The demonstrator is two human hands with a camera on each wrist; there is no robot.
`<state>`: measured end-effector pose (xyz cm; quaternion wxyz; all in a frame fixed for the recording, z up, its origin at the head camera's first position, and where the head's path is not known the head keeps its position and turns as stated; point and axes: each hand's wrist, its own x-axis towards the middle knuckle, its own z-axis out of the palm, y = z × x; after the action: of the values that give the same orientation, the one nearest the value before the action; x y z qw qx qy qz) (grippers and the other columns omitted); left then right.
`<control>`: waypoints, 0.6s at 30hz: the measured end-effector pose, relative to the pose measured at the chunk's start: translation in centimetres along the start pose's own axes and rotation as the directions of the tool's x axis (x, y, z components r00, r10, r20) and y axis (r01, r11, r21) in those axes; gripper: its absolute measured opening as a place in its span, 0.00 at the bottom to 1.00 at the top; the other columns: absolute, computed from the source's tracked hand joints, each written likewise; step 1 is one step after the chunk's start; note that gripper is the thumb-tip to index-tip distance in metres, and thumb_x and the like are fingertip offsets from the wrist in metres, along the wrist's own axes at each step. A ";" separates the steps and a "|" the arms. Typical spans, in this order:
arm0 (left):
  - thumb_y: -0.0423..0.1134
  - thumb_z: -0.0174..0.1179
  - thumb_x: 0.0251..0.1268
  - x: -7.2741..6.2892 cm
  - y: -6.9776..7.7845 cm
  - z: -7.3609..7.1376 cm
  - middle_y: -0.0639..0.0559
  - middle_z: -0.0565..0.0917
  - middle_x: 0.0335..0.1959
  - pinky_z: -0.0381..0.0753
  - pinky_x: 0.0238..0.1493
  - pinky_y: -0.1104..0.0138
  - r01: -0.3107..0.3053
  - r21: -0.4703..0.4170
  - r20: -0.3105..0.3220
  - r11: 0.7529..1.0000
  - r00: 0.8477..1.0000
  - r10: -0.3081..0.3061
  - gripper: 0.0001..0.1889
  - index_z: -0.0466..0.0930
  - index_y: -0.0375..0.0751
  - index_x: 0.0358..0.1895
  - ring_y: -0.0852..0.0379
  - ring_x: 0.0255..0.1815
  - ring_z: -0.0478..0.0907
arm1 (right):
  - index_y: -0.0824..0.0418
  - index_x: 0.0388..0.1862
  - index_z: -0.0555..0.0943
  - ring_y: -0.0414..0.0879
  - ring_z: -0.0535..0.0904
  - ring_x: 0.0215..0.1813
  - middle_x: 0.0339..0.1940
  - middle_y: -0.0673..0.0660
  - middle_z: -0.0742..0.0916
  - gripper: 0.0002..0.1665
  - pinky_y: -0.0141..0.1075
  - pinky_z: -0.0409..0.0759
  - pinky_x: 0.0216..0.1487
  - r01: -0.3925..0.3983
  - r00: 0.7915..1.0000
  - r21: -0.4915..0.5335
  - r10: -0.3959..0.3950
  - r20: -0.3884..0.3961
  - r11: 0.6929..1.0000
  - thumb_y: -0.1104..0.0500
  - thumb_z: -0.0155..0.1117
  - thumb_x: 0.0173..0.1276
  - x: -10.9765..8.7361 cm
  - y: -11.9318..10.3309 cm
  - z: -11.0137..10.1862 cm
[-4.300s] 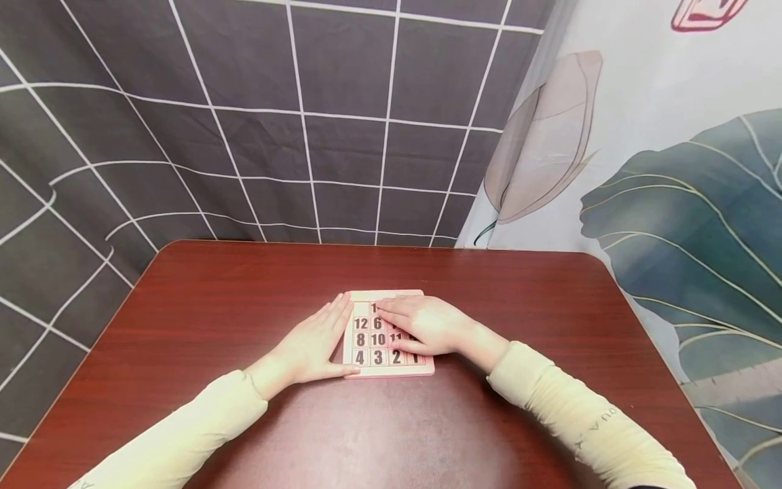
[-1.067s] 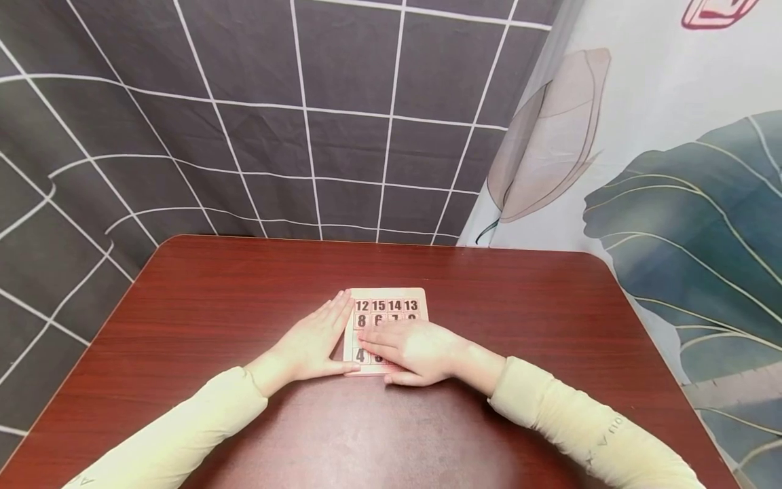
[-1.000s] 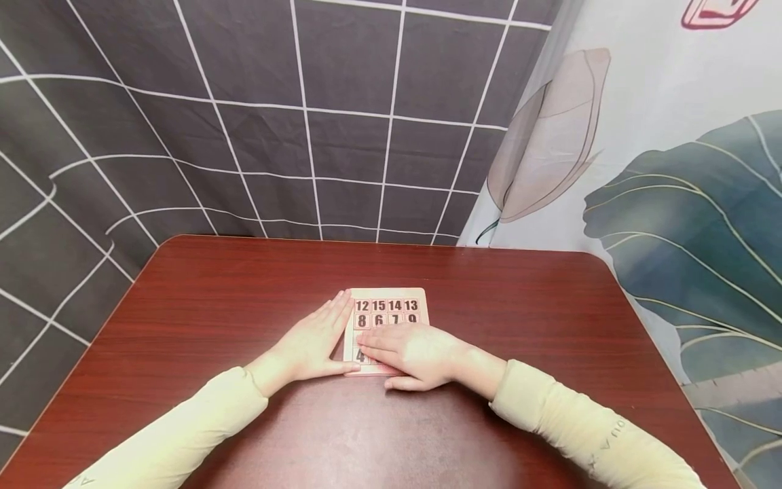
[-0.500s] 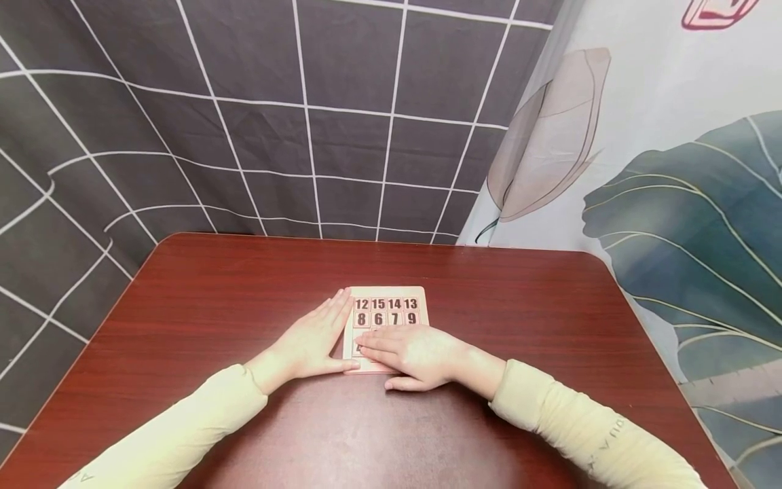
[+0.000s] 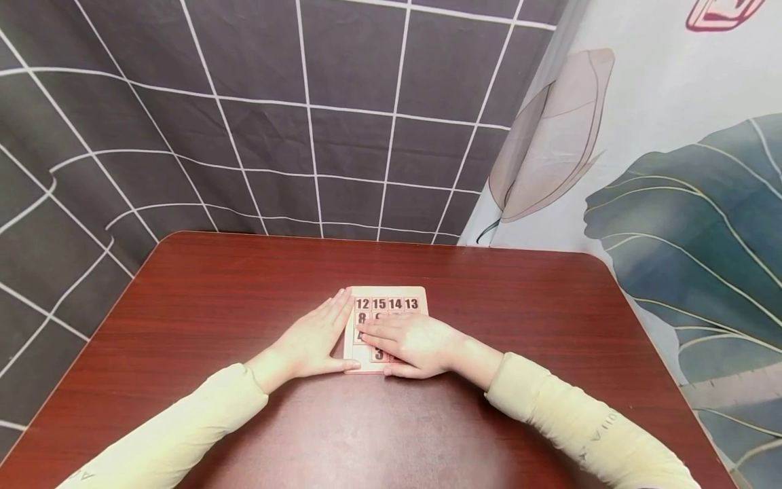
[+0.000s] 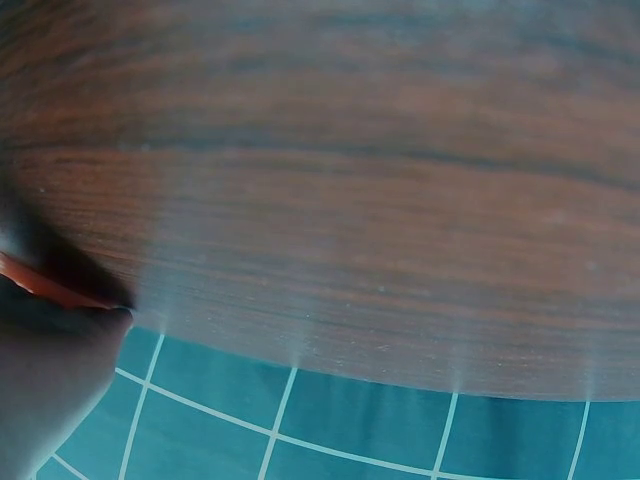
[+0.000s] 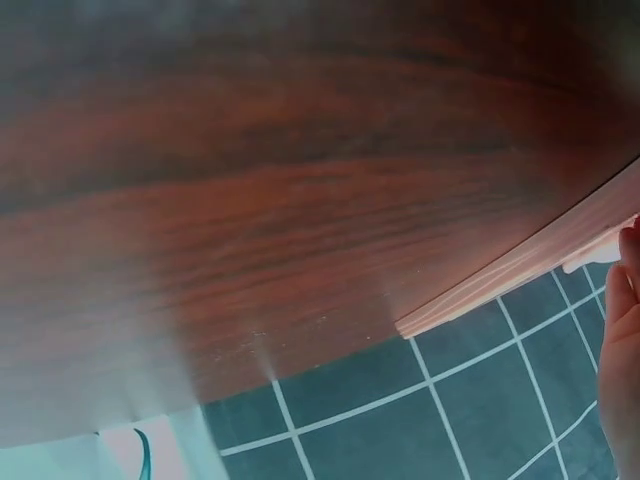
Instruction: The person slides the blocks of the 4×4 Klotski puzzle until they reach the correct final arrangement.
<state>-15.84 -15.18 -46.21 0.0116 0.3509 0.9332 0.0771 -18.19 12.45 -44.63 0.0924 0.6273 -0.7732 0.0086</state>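
In the head view a pale number slide puzzle (image 5: 387,292) lies flat on the table. Its top row reads 12, 15, 14, 13, and the gap is at the bottom left corner. My left hand (image 5: 305,346) rests along its left edge with straight fingers, the thumb at the near left corner. My right hand (image 5: 424,343) lies across the tiles, fingers straight, tips by the 4 tile (image 5: 359,337). It covers much of the middle and right tiles. The right wrist view shows the puzzle's side edge (image 7: 500,272) beside part of my right hand (image 7: 622,350).
The dark red wooden table (image 5: 244,285) bears the puzzle. Behind it hangs a dark grey curtain (image 5: 348,61) with white grid lines. At the right is a white curtain (image 5: 660,81) with large leaf prints.
The left-column tiles 12, 8 and 4 have each slid one row away from me; the gap went from top left to bottom left. My right hand shifted over the board; my left stayed.
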 end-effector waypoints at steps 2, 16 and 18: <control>0.70 0.63 0.66 0.0 0.0 0.0 0.28 0.56 0.85 0.61 0.87 0.50 -0.001 0.000 0.000 1.000 1.000 0.001 0.60 0.53 0.22 0.82 0.36 0.88 0.54 | 0.62 0.74 0.78 0.49 0.80 0.75 0.73 0.56 0.84 0.37 0.42 0.77 0.78 0.006 1.000 0.016 -0.005 -0.019 1.000 0.43 0.67 0.75 -0.3 -0.1 -0.2; 0.70 0.63 0.65 0.1 0.1 0.0 0.29 0.56 0.85 0.61 0.87 0.50 0.013 -0.022 0.009 1.000 1.000 -0.013 0.60 0.52 0.23 0.83 0.37 0.88 0.54 | 0.66 0.74 0.77 0.50 0.79 0.76 0.73 0.59 0.84 0.40 0.42 0.77 0.77 0.051 0.997 0.008 -0.050 -0.062 0.999 0.41 0.68 0.73 -3.7 -0.9 -0.7; 0.71 0.63 0.65 0.1 0.0 0.0 0.29 0.55 0.86 0.60 0.87 0.51 0.014 -0.020 0.011 1.000 1.000 -0.014 0.61 0.51 0.23 0.83 0.37 0.88 0.54 | 0.66 0.74 0.77 0.50 0.80 0.75 0.72 0.59 0.84 0.40 0.41 0.78 0.77 0.068 0.996 -0.003 -0.068 -0.057 0.998 0.40 0.67 0.74 -3.9 -1.1 -0.6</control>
<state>-15.86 -15.11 -46.19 0.0207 0.3444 0.9348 0.0845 -16.29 16.05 -44.78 0.1151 0.6528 -0.7484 0.0229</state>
